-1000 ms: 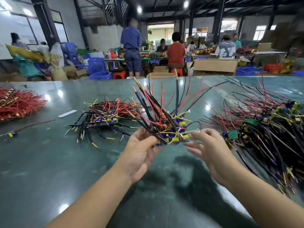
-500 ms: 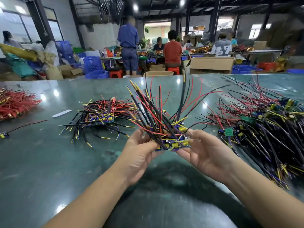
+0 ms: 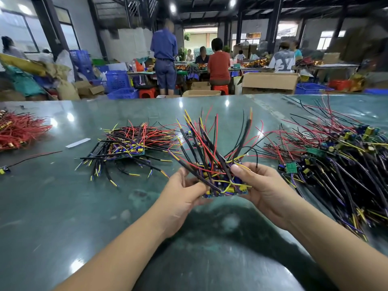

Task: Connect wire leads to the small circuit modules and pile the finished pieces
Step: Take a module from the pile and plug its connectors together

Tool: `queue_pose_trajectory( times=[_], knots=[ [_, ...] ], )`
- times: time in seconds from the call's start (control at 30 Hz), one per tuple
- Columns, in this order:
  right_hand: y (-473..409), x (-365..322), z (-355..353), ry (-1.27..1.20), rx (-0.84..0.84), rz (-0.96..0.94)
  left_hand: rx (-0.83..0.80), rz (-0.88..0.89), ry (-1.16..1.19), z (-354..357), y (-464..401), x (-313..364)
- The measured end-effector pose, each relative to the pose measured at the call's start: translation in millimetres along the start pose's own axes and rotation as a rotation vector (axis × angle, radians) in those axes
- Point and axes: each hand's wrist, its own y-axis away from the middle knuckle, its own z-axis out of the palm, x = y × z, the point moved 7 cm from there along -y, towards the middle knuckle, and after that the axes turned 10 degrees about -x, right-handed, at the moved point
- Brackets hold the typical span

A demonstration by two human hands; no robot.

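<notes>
A stack of small circuit modules (image 3: 225, 186) with red, black and yellow-tipped leads fanning upward is held above the green table (image 3: 63, 206). My left hand (image 3: 184, 192) grips its left side and my right hand (image 3: 260, 185) grips its right side, thumb on top. Left of it on the table lies a pile of wired modules (image 3: 130, 147). A large heap of modules with long black and red leads (image 3: 340, 162) covers the right side, with one green board (image 3: 291, 168) at its near edge.
A bundle of red wires (image 3: 19, 131) lies at the far left, with a single small module (image 3: 4, 170) and a white strip (image 3: 78, 143) near it. Beyond the table's far edge are cardboard boxes (image 3: 269, 81), blue crates and several people at benches.
Both hands have closed in on the stack and lowered it slightly toward the table. The right thumb now presses on top of the modules.
</notes>
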Motion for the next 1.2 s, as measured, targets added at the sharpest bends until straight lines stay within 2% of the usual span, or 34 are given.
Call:
queue_pose_trajectory(
  times=[0.2, 0.4, 0.6, 0.67, 0.73, 0.8, 0.83, 0.87, 0.93, 1.0, 1.03, 1.07, 1.1, 1.17, 1.2],
  knots=[
    [-0.3, -2.5, 0.1, -0.045, -0.019, -0.042, -0.025, 0.038, 0.078, 4.2, 2.4, 8.7],
    [2.4, -3.0, 11.6, -0.176, -0.141, -0.087, -0.083, -0.003, 0.216, 10.0, 3.6, 8.7],
    [3.0, 0.7, 9.5, -0.360, -0.132, 0.000, -0.129, -0.052, 0.204, 5.1, 5.6, 16.9],
    [3.1, -0.1, 3.7, -0.419, -0.110, 0.008, -0.052, 0.032, 0.185, -5.7, 1.8, 25.0],
    [2.5, -2.8, -1.5, -0.446, -0.082, -0.010, 0.202, 0.176, 0.164, -33.4, -2.3, 32.4],
    [1.9, -4.0, -5.6, -0.439, -0.041, -0.017, 0.513, 0.259, 0.058, -66.4, 0.1, 38.8],
    [1.2, -3.2, -7.2, -0.417, -0.016, -0.008, 0.619, 0.234, -0.029, -81.3, 2.1, 41.2],
    [0.8, -1.7, -7.7, -0.386, 0.009, 0.011, 0.679, 0.156, -0.115, -95.1, 3.2, 40.9],
    [-0.3, 3.7, -6.1, -0.300, 0.035, 0.070, 0.698, -0.105, -0.335, -117.7, 7.1, 37.8],
    [-1.4, 9.2, -3.0, -0.233, 0.029, 0.107, 0.692, -0.392, -0.784, -133.9, 16.8, 42.4],
    [-1.4, 11.0, -1.8, -0.223, 0.027, 0.113, 0.719, -0.475, -1.057, -139.4, 22.1, 50.6],
    [-1.3, 12.2, -1.3, -0.219, 0.033, 0.115, 0.766, -0.495, -1.270, -141.1, 26.2, 62.0],
    [-1.4, 13.0, -2.0, -0.218, 0.045, 0.112, 0.823, -0.454, -1.385, -137.3, 29.6, 73.6],
    [-0.9, 11.8, -1.6, -0.235, 0.057, 0.095, 0.877, -0.280, -1.445, -123.6, 31.5, 87.9],
    [-0.8, 10.7, -0.7, -0.252, 0.048, 0.086, 0.827, -0.185, -1.425, -113.1, 28.4, 88.8]
  ],
)
